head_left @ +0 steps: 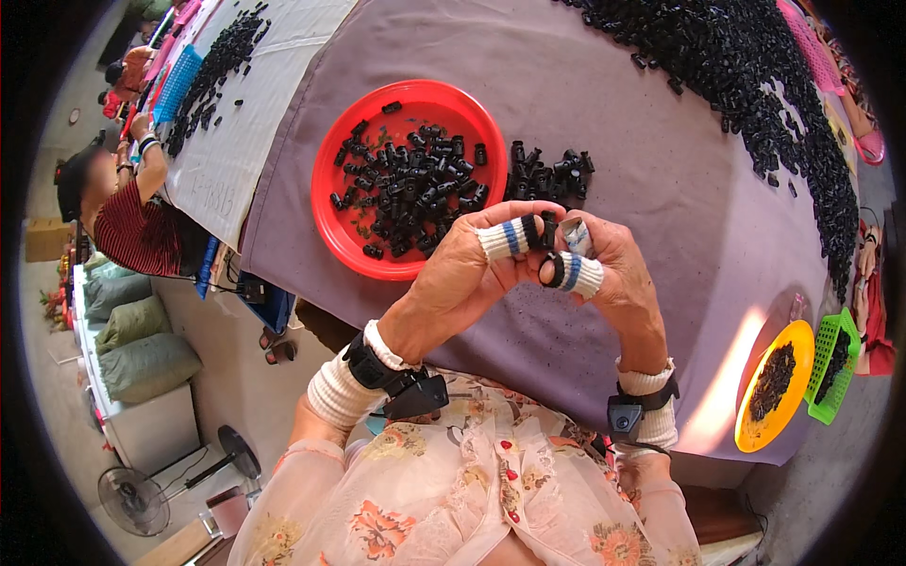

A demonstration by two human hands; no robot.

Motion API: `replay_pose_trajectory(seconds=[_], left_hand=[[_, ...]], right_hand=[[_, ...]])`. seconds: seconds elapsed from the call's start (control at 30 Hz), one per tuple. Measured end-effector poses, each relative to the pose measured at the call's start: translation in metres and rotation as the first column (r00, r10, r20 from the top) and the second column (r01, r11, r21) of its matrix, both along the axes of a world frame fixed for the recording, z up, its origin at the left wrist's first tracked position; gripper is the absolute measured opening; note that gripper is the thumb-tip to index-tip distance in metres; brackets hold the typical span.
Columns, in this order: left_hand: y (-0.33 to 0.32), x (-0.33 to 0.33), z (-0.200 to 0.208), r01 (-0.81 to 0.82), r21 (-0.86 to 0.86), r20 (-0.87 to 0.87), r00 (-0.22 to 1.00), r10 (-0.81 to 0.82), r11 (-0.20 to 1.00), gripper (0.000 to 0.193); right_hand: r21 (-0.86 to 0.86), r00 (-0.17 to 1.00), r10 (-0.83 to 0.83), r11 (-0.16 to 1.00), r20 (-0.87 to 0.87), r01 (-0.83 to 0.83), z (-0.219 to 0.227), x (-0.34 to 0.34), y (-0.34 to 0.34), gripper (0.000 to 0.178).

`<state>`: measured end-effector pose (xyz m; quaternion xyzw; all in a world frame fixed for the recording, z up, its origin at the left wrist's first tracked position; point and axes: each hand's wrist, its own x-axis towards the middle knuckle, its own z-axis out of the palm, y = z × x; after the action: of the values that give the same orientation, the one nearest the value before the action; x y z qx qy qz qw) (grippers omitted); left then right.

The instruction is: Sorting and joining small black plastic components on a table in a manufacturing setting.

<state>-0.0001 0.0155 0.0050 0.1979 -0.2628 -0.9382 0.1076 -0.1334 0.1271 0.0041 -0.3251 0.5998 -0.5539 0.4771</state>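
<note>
The black part (547, 229) sat at the meeting fingertips of both hands, just above the near-right side of the red tray (326, 184) and in front of the small cluster (552, 179) on the bench (679, 236). The left hand (462, 266) had a narrow grip, its thumb and fingers closed on the black part; the right hand (623, 269) was curled in close from the right, but I could not tell whether its fingers pressed on the piece or merely steadied it. Knitted sleeves (510, 238) covered the thumbs, leaving the tips bare, so the piece was probably best worked with skin rather than yarn, for feel and to avoid snagging. In my judgement good handling called for a firm left pinch with little of the piece hidden, and light, precise pressure from the right fingertips, since something so small and smooth-looking could easily twist or slip. Keeping both wrists low and the piece over the bench seemed wise, so a drop would land nearby. It was also worth keeping the elbows in: the loose pieces (415, 184) in the red tray lay close by the left hand, and a careless sweep could scatter the small cluster.
</note>
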Motion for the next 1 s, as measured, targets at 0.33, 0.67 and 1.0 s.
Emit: replay_pose_trajectory(seconds=[0.33,0.67,1.0], left_hand=[[0.0010,-0.0017,0.0018,-0.020,0.025,0.001,1.000,0.020,0.999,0.026],[0.0003,-0.0002,0.0026,-0.012,0.015,0.076,0.997,0.011,1.000,0.024],[0.0011,0.0003,-0.0012,-0.033,0.034,0.090,0.995,0.030,0.999,0.023]], right_hand=[[-0.039,0.958,0.083,0.994,-0.276,-0.098,-0.0008,-0.0107,-0.0045,0.044],[-0.057,0.950,0.087,0.993,-0.299,-0.108,-0.0060,-0.0090,-0.0042,0.043],[-0.014,0.925,0.109,0.992,-0.363,-0.123,-0.0053,-0.0105,-0.0057,0.047]])
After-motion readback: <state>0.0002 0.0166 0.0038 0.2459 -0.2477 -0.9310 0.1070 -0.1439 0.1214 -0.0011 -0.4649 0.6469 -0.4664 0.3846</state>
